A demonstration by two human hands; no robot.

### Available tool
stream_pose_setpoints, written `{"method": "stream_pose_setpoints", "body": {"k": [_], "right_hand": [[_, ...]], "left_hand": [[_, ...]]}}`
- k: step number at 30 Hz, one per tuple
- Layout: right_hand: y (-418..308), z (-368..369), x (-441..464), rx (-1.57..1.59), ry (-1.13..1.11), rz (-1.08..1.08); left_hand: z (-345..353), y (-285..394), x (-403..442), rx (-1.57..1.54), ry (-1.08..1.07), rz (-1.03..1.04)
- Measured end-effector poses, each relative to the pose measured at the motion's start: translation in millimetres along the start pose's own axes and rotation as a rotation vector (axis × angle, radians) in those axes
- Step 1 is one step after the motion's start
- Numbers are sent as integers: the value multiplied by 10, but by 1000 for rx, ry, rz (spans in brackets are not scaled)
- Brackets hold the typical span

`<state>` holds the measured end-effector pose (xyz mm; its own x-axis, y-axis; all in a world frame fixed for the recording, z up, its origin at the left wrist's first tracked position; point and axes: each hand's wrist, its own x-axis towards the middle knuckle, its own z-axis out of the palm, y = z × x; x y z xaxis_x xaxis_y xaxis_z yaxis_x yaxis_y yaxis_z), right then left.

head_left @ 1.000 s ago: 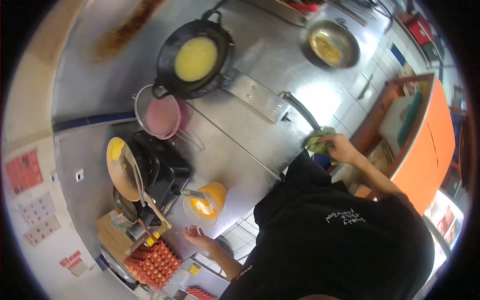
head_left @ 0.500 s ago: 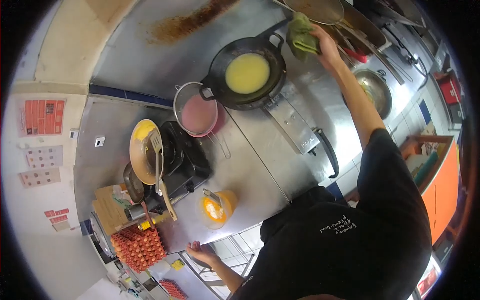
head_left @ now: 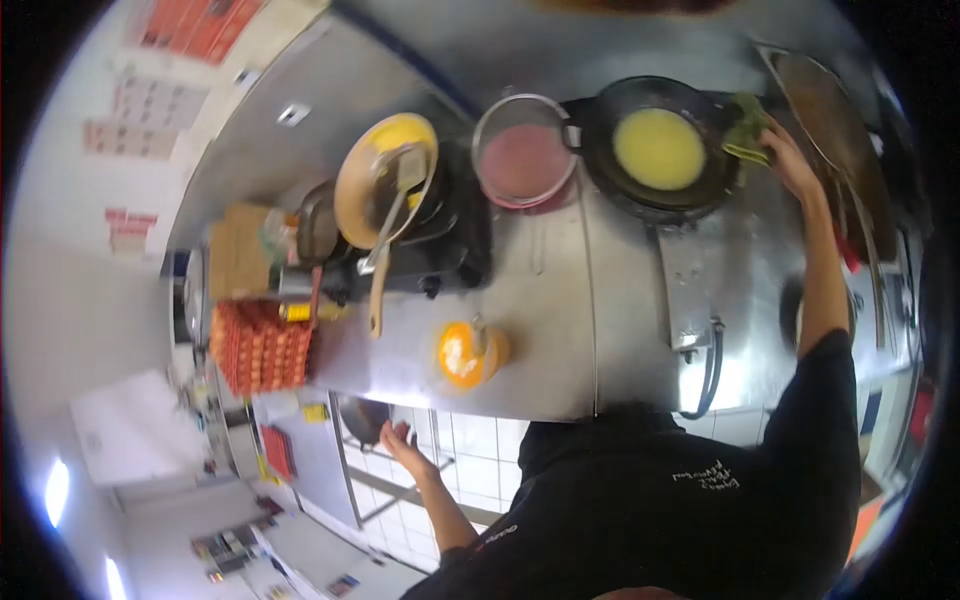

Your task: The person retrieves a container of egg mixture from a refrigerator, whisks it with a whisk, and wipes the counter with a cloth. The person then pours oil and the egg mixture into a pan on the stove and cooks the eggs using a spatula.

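The wok points one handle left, opposite the right hand's cloth.

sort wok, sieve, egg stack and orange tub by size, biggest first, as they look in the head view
1. wok
2. sieve and egg stack, too alike to rank
3. orange tub

Brushed, glossy metal counter; matt black wok; crumpled green cloth; smooth wooden spatula handle.

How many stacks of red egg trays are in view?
2: a tall stack at the left end of the counter, and a low stack on the lower table. More may be hidden.
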<state>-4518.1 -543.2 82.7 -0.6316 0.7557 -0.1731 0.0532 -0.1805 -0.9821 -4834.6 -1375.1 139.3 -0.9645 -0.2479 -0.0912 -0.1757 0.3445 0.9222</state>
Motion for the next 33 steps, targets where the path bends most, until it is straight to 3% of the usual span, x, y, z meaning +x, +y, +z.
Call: {"method": "stream_pose_setpoints", "body": {"k": [3,5,7,9,10,13,14,16,20,22,26,31,33], "right_hand": [[-193,39,100,-184,-85,32],[-355,192,1,-236,-117,93],[-543,500,-132,-275,238,191],[-623,584,-140,-307,260,207],[-667,632,-106,-335,293,226],[89,-160,465,-309,157,119],[31,-108,451,-315,145,110],[-85,-7,228,-143,47,34],[-66,83,74,-171,204,15],[89,-83,72,-224,226,-45],[-15,26,-25,-181,429,26],[-574,394,-334,51,245,-31],[-776,609,-413,14,328,-14]], "left_hand": [[78,79,291,58,-40,117],[210,215,590,-72,-107,212],[420,605,839,126,-176,414],[781,958,1095,140,-167,489],[928,1102,1264,222,-265,499],[1341,1291,1706,542,-428,562],[1442,1384,1776,535,-415,556],[1589,1570,1818,505,-797,135],[1732,1554,1924,545,-889,-49],[1746,1510,1876,347,-938,-184],[1787,1479,1885,246,-1011,-200],[1799,1399,1874,107,-1028,-166],[1787,1415,1844,96,-1026,-135]]}}
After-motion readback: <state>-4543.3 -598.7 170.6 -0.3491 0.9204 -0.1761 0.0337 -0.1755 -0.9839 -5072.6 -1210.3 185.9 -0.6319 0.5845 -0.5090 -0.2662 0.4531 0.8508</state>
